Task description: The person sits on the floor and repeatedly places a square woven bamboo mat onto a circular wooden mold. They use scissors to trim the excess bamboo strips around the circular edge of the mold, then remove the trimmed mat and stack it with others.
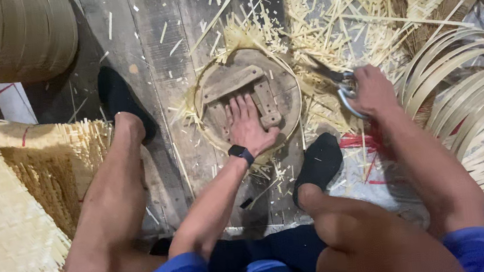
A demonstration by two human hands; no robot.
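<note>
My left hand [248, 124] presses flat on a round wooden form [282, 83] with crossed wooden battens on it, lying on the plank floor. A thin bamboo hoop [198, 86] and pale woven strips ring the form's edge. My right hand [371, 91] grips a pair of metal scissors [339, 81] just right of the form, blades pointing up and left toward the strips. A black watch [241, 152] sits on my left wrist. My bare legs and black socks frame the form on both sides.
Loose bamboo offcuts [348, 16] litter the floor above and right. A stack of bent bamboo hoops [472, 104] lies at the right. Woven bamboo mats [10, 220] sit at the left, a large rolled coil [17, 33] at top left.
</note>
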